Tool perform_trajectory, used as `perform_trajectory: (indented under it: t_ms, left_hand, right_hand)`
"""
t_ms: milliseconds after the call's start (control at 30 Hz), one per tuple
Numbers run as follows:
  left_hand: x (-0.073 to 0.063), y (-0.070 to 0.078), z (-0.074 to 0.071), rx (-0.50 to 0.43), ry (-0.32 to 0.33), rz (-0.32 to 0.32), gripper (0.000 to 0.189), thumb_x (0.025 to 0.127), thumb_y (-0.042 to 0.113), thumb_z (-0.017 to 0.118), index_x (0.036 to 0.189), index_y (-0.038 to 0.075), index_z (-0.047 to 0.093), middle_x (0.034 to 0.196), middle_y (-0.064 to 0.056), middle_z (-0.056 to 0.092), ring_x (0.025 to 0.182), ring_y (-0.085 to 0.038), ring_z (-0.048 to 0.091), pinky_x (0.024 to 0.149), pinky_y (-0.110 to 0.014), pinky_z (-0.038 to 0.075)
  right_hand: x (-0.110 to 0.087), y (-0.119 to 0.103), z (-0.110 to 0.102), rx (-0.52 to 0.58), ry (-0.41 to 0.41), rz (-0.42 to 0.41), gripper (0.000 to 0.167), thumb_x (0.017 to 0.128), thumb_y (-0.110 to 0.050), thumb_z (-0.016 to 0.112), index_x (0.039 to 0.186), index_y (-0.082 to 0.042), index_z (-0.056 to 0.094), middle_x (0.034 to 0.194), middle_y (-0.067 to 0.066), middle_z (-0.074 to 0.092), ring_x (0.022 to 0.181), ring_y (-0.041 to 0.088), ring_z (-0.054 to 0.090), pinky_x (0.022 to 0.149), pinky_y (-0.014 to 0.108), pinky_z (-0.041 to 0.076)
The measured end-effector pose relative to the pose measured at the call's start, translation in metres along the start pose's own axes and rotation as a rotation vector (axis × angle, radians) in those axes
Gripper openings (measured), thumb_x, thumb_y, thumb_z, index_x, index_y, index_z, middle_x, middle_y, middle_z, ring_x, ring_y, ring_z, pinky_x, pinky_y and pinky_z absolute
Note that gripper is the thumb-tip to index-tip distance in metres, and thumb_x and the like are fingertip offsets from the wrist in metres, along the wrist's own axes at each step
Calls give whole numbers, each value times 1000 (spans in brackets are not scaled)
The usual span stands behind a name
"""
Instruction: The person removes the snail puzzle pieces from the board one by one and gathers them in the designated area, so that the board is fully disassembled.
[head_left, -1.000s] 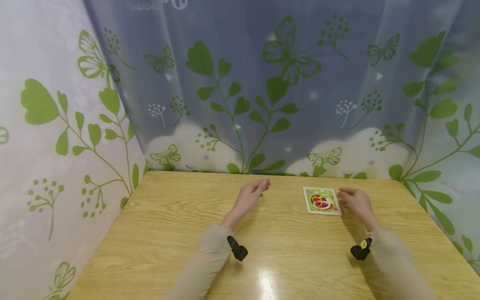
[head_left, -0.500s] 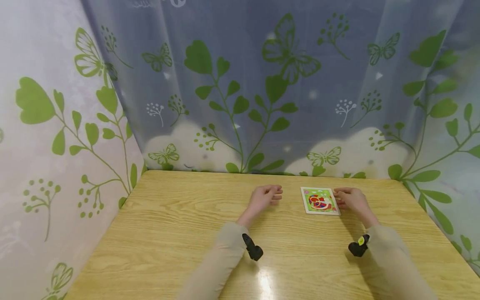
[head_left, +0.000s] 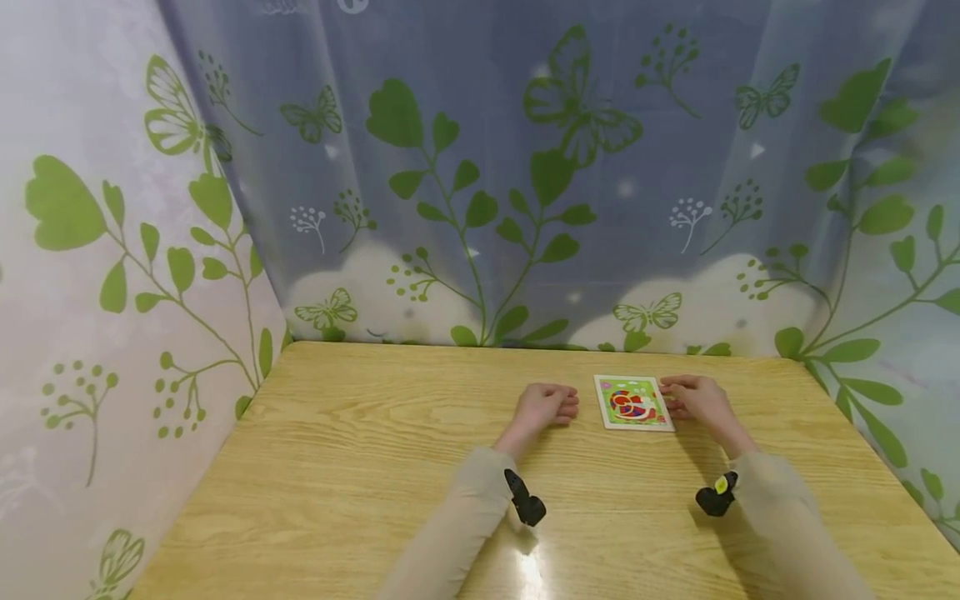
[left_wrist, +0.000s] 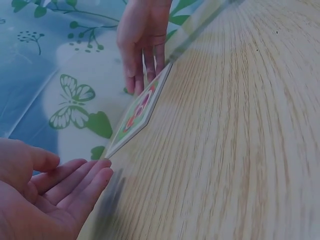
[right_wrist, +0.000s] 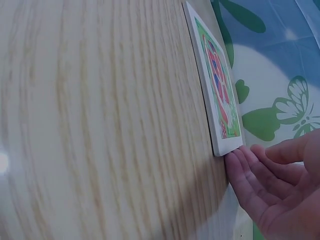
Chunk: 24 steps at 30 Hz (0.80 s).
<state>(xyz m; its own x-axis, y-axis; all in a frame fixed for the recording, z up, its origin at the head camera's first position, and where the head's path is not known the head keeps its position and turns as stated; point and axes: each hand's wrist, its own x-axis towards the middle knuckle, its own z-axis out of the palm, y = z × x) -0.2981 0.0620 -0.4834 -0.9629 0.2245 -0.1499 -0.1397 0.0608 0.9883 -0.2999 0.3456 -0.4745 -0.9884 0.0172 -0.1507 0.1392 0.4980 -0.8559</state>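
A square picture puzzle board [head_left: 633, 403] with a pale frame lies flat on the wooden table, showing a red and blue snail on green. At its right edge is my right hand [head_left: 699, 402], the fingertips touching the frame in the right wrist view, fingers nearly straight. My left hand [head_left: 542, 407] is on the board's left side, a small gap from it in the head view, with relaxed fingers pointing toward it. Neither hand grips anything. The left wrist view shows the board [left_wrist: 139, 111] edge-on between both hands.
The wooden table [head_left: 360, 450] reaches back to a blue curtain [head_left: 480, 167] printed with green leaves and butterflies. Pale printed cloth [head_left: 112, 333] hangs at the left. Black cameras [head_left: 525, 498] are strapped at both wrists.
My left hand has moved right toward the puzzle board, its fingers now pointing at it. My right hand has shifted slightly left, and the board has slid a little left with it.
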Motion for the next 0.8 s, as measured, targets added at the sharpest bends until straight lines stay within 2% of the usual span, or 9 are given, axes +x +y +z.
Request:
perform_trajectory:
  t_ms: [300, 800]
  left_hand:
    - [0, 0, 10, -28, -12, -31, 32, 106, 10, 49, 122, -12, 66, 114, -24, 72, 104, -31, 73, 85, -35, 61]
    - [-4, -1, 10, -35, 13, -73, 37, 108, 14, 47, 131, -11, 61, 120, -22, 70, 111, -29, 70, 88, -33, 60]
  right_hand:
    - [-3, -6, 9, 36, -44, -23, 43, 107, -8, 40, 139, 20, 45, 134, 39, 53, 88, 15, 72, 76, 32, 63]
    - [-5, -7, 19, 115, -78, -4, 42, 107, -5, 43, 139, 21, 45, 131, 36, 58, 79, 10, 70, 74, 30, 63]
